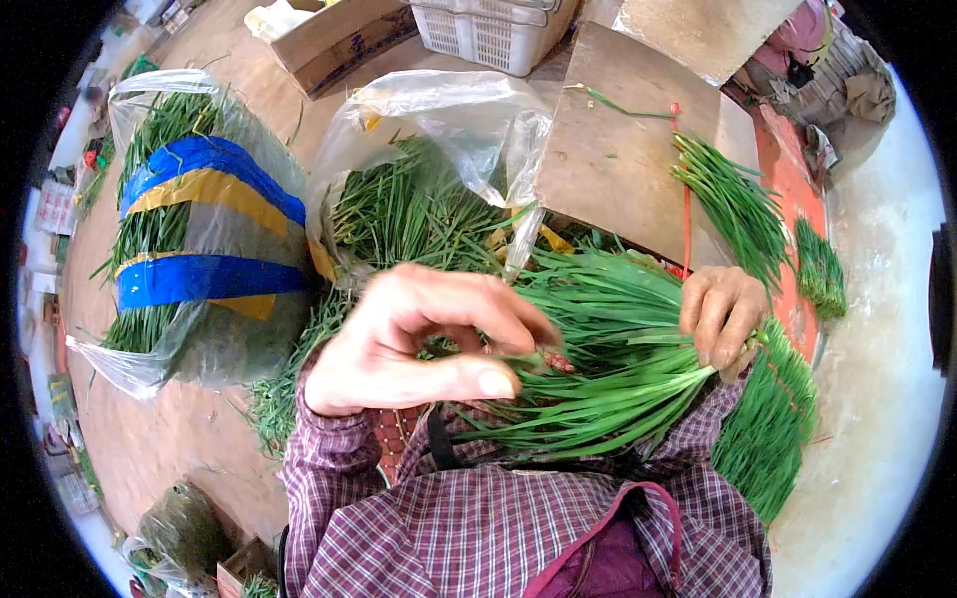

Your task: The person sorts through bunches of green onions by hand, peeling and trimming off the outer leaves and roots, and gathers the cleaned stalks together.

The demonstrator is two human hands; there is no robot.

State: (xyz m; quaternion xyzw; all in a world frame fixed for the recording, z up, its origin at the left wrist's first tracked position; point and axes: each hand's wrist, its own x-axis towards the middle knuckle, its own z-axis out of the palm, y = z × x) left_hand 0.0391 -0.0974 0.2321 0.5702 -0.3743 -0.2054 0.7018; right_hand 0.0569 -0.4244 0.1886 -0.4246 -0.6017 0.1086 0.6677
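My left hand (429, 339) is raised in front of the leaves, somewhat blurred. Its fingers are curled, with a gap between thumb and fingertips and nothing visible held. My right hand (723, 314) is wrapped round the pale stem ends of a bunch of garlic chives (638, 399). The long flat leaves fan out to the left across my lap, under the left hand. Beside the right hand, a smaller bunch of chives (733, 204) rests at the edge of a board (638, 140). A thin red strip (686, 224) hangs over that board.
An opened clear plastic bag (429, 100) full of loose chives stands ahead. To its left lies another stuffed bag (214, 229) with blue and yellow bands. More chives (763, 439) are stacked at my right. A white crate (488, 40) and a cardboard box (344, 45) stand beyond.
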